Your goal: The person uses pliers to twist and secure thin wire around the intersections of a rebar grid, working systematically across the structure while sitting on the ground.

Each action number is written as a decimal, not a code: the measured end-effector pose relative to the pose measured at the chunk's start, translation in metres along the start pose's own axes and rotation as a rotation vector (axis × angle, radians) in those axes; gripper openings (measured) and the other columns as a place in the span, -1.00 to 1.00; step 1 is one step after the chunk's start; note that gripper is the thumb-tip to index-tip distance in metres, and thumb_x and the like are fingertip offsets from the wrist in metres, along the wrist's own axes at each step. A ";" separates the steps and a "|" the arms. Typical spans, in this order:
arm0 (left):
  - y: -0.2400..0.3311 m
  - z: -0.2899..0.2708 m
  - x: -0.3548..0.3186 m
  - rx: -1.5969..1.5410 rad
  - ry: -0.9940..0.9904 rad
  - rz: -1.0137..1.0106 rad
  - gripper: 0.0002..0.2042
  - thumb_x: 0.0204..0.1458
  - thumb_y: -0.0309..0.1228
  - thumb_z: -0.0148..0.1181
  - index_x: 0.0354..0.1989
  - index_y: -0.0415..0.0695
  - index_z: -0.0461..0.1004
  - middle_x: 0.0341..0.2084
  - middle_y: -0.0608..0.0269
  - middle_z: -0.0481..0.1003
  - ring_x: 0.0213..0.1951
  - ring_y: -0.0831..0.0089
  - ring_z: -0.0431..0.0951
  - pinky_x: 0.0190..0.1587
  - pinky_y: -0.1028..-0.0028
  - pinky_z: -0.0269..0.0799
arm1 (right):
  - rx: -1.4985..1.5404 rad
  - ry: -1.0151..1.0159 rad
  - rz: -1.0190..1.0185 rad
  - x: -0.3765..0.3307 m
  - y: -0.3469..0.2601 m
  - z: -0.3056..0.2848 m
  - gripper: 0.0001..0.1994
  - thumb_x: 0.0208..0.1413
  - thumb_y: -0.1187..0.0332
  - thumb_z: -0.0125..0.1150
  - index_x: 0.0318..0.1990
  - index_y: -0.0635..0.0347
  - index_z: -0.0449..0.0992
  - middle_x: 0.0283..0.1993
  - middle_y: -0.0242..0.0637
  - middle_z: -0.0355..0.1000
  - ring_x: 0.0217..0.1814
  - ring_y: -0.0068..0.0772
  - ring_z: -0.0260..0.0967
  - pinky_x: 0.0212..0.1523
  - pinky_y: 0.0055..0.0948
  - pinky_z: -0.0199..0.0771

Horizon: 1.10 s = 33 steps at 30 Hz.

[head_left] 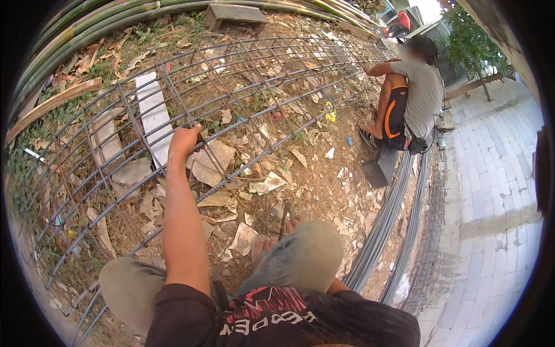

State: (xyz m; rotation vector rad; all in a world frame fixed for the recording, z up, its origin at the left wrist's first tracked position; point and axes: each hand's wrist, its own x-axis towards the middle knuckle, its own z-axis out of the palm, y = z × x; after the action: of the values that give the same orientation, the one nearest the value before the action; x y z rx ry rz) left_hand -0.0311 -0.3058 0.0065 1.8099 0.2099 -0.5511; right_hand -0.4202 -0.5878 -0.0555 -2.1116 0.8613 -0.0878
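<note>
A long cage of steel reinforcing bars (pixel 248 118), crossed by thinner stirrups, stretches over the ground before me. My left hand (pixel 184 142) reaches out to it, fingers curled round a bar of the cage near a stirrup. My right hand (pixel 296 222) is mostly hidden behind my raised knee; only some fingers show, closed about a dark tool that looks like pincers (pixel 285 215). The tool's upper end points away from me, apart from the cage. Its handles are largely out of sight.
Another person (pixel 417 95) sits at the cage's far right on a grey block (pixel 380 166). Bundles of straight steel bars (pixel 383 217) run along my right, beside a block wall (pixel 491 173). Bamboo poles (pixel 110 26) lie far left. Broken pieces and dry leaves litter the ground.
</note>
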 end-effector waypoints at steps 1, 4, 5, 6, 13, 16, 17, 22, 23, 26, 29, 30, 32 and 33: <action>0.000 -0.006 0.000 0.037 0.006 0.017 -0.45 0.21 -0.04 0.08 -0.63 -0.28 0.63 -0.72 0.17 0.56 -0.67 0.42 0.50 -0.52 0.36 0.35 | 0.101 0.045 -0.023 0.008 -0.010 -0.002 -0.74 0.32 0.27 0.11 0.02 0.25 0.45 0.21 -0.01 0.44 0.18 -0.13 0.45 0.07 -0.13 0.50; -0.006 -0.018 0.008 0.049 0.015 0.042 -0.44 0.22 -0.03 0.06 -0.63 -0.27 0.64 -0.72 0.18 0.57 -0.66 0.42 0.52 -0.50 0.36 0.38 | 0.326 0.178 -0.171 0.037 -0.055 -0.022 -0.76 0.36 0.28 0.08 0.01 0.27 0.45 0.23 -0.02 0.43 0.22 -0.16 0.43 0.10 -0.15 0.50; -0.012 -0.028 0.009 0.041 0.025 0.047 -0.43 0.23 -0.03 0.05 -0.62 -0.27 0.65 -0.72 0.18 0.57 -0.65 0.42 0.53 -0.48 0.37 0.41 | 0.389 0.214 -0.239 0.045 -0.076 -0.028 -0.76 0.38 0.29 0.07 0.01 0.27 0.44 0.24 -0.02 0.43 0.23 -0.16 0.43 0.10 -0.16 0.50; -0.013 -0.026 0.009 0.061 0.017 0.058 -0.42 0.22 -0.01 0.05 -0.62 -0.26 0.65 -0.70 0.17 0.58 -0.63 0.42 0.55 -0.44 0.36 0.43 | 0.432 0.257 -0.302 0.052 -0.100 -0.039 -0.73 0.41 0.26 0.01 0.03 0.31 0.45 0.28 0.00 0.38 0.34 -0.12 0.33 0.21 -0.14 0.44; 0.004 -0.007 0.003 0.272 0.031 -0.011 -0.42 0.18 0.05 0.06 -0.15 -0.35 0.63 -0.12 -0.17 0.62 0.01 -0.06 0.60 0.10 0.15 0.46 | 0.798 0.315 -0.642 0.079 -0.263 -0.118 -0.54 0.48 0.05 -0.22 -0.43 0.18 0.21 0.43 0.09 0.18 0.44 0.19 0.20 0.38 0.20 0.32; -0.010 -0.025 0.007 0.248 0.035 0.002 -0.40 0.15 0.08 0.08 -0.05 -0.32 0.61 0.01 -0.18 0.57 0.09 -0.06 0.56 0.14 0.15 0.45 | 1.025 0.127 -0.645 0.105 -0.297 -0.123 -0.56 0.46 0.02 -0.17 -0.43 0.14 0.23 0.40 0.08 0.23 0.43 0.14 0.23 0.36 0.16 0.35; -0.009 -0.024 0.004 0.239 0.042 -0.005 -0.40 0.15 0.08 0.08 -0.05 -0.32 0.61 0.01 -0.18 0.57 0.09 -0.06 0.56 0.14 0.15 0.45 | 1.071 -0.012 -0.626 0.115 -0.303 -0.124 -0.58 0.45 0.03 -0.12 -0.42 0.11 0.25 0.32 0.06 0.31 0.39 0.11 0.28 0.33 0.11 0.38; 0.000 -0.023 -0.007 0.224 0.031 -0.043 -0.43 0.14 0.08 0.09 -0.01 -0.23 0.61 0.06 -0.09 0.56 0.12 -0.02 0.55 0.14 0.11 0.44 | 1.071 -0.583 -0.443 0.152 -0.310 -0.097 -0.61 0.43 0.08 -0.02 -0.43 0.09 0.36 -0.01 -0.20 0.43 0.03 -0.07 0.47 0.07 -0.04 0.53; 0.004 -0.022 -0.008 0.222 -0.001 -0.031 -0.43 0.14 0.08 0.09 -0.01 -0.22 0.62 0.07 -0.07 0.56 0.12 -0.02 0.55 0.14 0.12 0.44 | 1.065 -0.581 -0.442 0.148 -0.316 -0.092 -0.61 0.43 0.08 -0.02 -0.43 0.09 0.36 -0.01 -0.20 0.43 0.03 -0.07 0.47 0.07 -0.04 0.53; 0.003 -0.022 -0.008 0.233 0.037 -0.037 -0.45 0.13 0.07 0.09 -0.01 -0.18 0.63 0.06 -0.05 0.57 0.10 -0.01 0.56 0.13 0.13 0.46 | 0.215 -0.607 -0.266 0.132 -0.335 -0.054 -0.79 0.31 0.39 0.10 -0.42 0.18 0.37 -0.09 -0.14 0.46 -0.14 -0.14 0.47 -0.01 -0.11 0.50; 0.004 -0.017 -0.009 0.235 0.055 -0.048 -0.46 0.12 0.06 0.10 -0.01 -0.18 0.63 0.05 -0.05 0.57 0.09 0.00 0.56 0.12 0.14 0.46 | -0.984 -0.543 -0.841 0.134 -0.341 -0.023 -0.96 0.11 0.59 0.08 -0.36 0.28 0.42 -0.10 -0.11 0.45 -0.15 -0.02 0.45 -0.04 -0.11 0.47; 0.003 -0.017 -0.009 0.241 0.087 -0.050 -0.47 0.12 0.05 0.10 0.00 -0.18 0.63 0.05 -0.04 0.57 0.09 0.00 0.57 0.12 0.13 0.47 | -1.108 -0.497 -1.020 0.131 -0.342 -0.013 -0.95 0.07 0.59 0.08 -0.32 0.30 0.45 -0.09 -0.09 0.44 -0.11 0.02 0.45 -0.04 -0.13 0.47; 0.004 -0.018 -0.008 0.234 0.047 -0.058 -0.47 0.12 0.04 0.10 0.00 -0.17 0.62 0.06 -0.04 0.57 0.10 0.00 0.56 0.13 0.13 0.47 | -1.308 -0.429 -1.252 0.132 -0.351 0.007 -0.85 0.11 0.53 0.08 -0.22 0.24 0.57 -0.05 -0.12 0.46 -0.01 -0.06 0.46 0.00 -0.08 0.49; 0.004 -0.020 -0.007 0.232 0.019 -0.068 -0.47 0.13 0.04 0.10 0.01 -0.17 0.62 0.07 -0.04 0.56 0.11 0.00 0.56 0.14 0.14 0.47 | -1.314 -0.429 -1.251 0.135 -0.358 0.017 -0.85 0.11 0.53 0.08 -0.22 0.24 0.57 -0.05 -0.12 0.46 -0.01 -0.06 0.46 0.00 -0.08 0.49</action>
State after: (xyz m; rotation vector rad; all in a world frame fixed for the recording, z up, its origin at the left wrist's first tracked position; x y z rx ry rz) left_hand -0.0302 -0.2871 0.0175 2.0393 0.2286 -0.6273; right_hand -0.1154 -0.5085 0.1618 -3.3145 -1.0916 0.3723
